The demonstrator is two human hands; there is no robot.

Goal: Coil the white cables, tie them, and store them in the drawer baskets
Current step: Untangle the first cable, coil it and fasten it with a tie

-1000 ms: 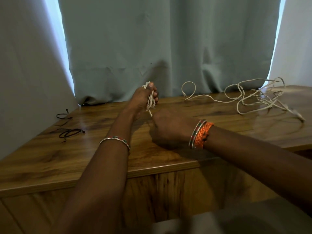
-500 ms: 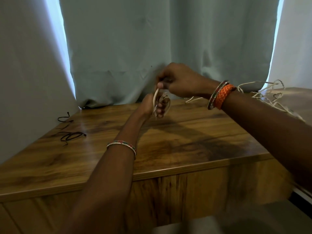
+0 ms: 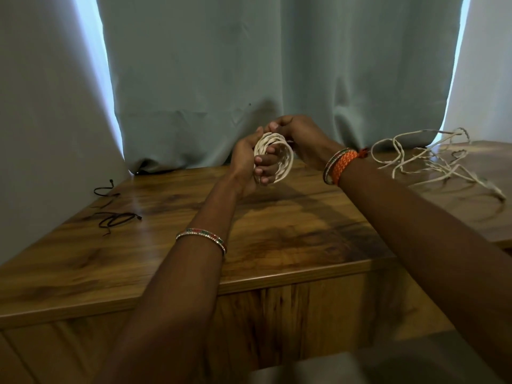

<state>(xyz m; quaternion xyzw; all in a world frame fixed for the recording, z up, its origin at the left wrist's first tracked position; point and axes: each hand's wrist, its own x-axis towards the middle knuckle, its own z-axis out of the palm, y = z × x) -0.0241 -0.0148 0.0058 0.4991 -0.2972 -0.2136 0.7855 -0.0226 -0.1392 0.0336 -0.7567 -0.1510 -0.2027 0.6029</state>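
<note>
A white cable wound into a round coil [image 3: 288, 159] hangs above the back of the wooden dresser top [image 3: 277, 234]. My left hand [image 3: 249, 162] grips the coil, its fingers curled through the loops. My right hand [image 3: 299, 137] sits at the coil's upper far side, with thumb and fingers pinching the cable there. A second white cable [image 3: 432, 162] lies in a loose tangle on the top at the right. No drawer baskets are in view.
Thin black ties [image 3: 116, 217] lie on the left of the dresser top near the wall. A grey-blue curtain [image 3: 249, 79] hangs right behind the top. The dresser's wooden front [image 3: 277, 322] is closed below its front edge.
My right hand rose from the dresser top to the coil and now sits on its top. The cable has gone from a tight bunch in my left hand to a round coil.
</note>
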